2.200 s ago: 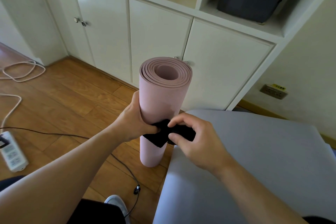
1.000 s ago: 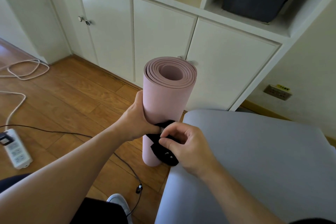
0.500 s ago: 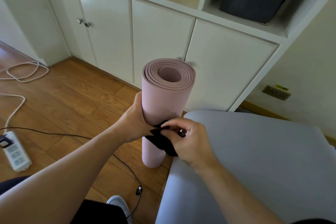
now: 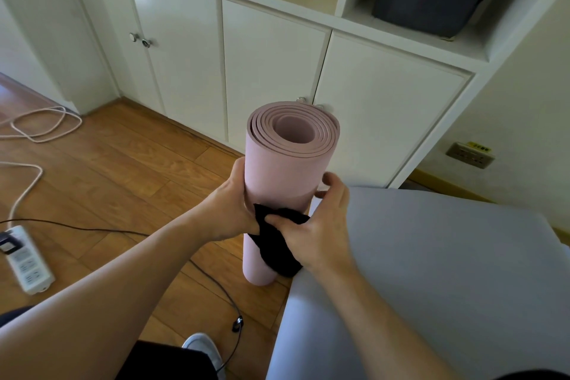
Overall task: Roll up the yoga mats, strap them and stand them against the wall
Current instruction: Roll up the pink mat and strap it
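Note:
A rolled pink yoga mat stands upright on the wooden floor in front of the white cabinet. My left hand grips its left side at mid-height. A black strap lies against the front of the roll. My right hand holds the strap with thumb across it, fingers reaching round the roll's right side. How the strap runs behind the roll is hidden.
A grey mat surface fills the right foreground. White cabinet doors stand behind the roll. A power strip, white cord and black cable lie on the floor at left. My shoe is below.
My right hand has shifted from pinching the strap's end in front to reaching its fingers round the roll's right side. The strap hangs lower. My left hand keeps its grip.

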The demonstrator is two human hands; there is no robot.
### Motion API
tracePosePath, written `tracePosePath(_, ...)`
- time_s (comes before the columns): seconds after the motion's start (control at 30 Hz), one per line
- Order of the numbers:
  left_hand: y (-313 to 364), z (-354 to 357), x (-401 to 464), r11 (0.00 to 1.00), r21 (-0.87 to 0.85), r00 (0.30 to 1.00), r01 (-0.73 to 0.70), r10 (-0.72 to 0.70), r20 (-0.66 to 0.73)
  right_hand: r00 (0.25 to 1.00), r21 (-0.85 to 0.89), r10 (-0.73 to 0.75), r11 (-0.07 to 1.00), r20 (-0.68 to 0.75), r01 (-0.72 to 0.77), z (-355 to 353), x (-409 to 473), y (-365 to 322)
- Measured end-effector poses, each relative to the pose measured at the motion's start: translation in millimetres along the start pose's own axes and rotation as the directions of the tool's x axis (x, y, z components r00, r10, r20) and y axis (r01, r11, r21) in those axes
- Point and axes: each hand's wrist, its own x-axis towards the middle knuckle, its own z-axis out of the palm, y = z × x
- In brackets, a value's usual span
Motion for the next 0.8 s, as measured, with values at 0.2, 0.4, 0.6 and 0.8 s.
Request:
tracePosePath(0.2,11.6,-12.2,-2.7,0.993,0.103,0.977,0.051,-0.071,0.201,0.984,0.162,-0.014,0.987,0.177,-0.015,-3.7,13.9,6.4)
tracePosePath(0.4,20.3,-27.9,-4.8,0.997,0.053,0.957,0.057,-0.070,0.280,0.985,0.033,0.010,0.999,0.175,-0.016,-3.5,18.8,6.7)
tracePosePath(0.6,15.2,-17.6,-5.3,0.997,0.075,1.000,0.002,-0.002,0.010,0.964,-0.076,-0.041,0.995,0.263,0.063,-6.1,27.2,10.7)
tracePosePath(0.8,12.1,-14.0,-8.3,0.999,-0.036,0.999,0.001,0.000,0.037,0.943,-0.084,-0.030,0.995,0.332,0.061,-19.9,33.6,19.7)
